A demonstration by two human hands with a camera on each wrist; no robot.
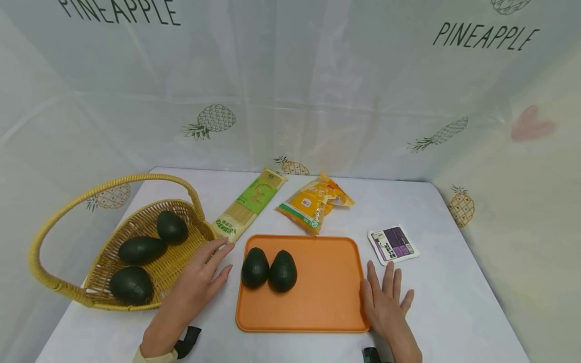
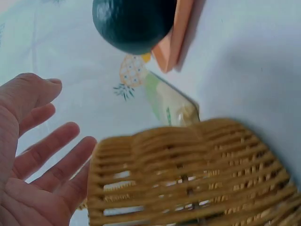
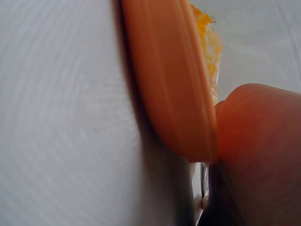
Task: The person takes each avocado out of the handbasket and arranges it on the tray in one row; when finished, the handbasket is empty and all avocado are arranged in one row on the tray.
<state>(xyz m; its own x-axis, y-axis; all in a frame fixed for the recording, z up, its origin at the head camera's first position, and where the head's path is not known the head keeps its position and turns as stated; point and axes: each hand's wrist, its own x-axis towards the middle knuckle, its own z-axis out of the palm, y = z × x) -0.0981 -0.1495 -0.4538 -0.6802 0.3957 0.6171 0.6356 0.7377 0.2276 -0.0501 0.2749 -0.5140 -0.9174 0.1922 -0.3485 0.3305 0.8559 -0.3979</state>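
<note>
Two dark green avocados (image 1: 282,271) stand side by side at the left of an orange tray (image 1: 327,287). Three more avocados (image 1: 142,250) lie in a yellow wicker basket (image 1: 181,257) with a tall handle. My left hand (image 1: 199,275) is between basket and tray, its fingers loosely extended and holding nothing. In the left wrist view the spread fingers appear beside the basket's woven wall (image 2: 188,165), with one avocado (image 2: 134,23) above. My right hand (image 1: 386,302) lies at the tray's right edge, fingers spread, its thumb side overlapping the rim.
Behind the tray are a green-labelled noodle pack (image 1: 249,204) and an orange and yellow bag (image 1: 315,201). A white and purple packet (image 1: 393,244) lies right of the tray, just beyond my right fingertips. A pineapple-print sheet (image 1: 317,101) hangs behind the white table (image 1: 449,282).
</note>
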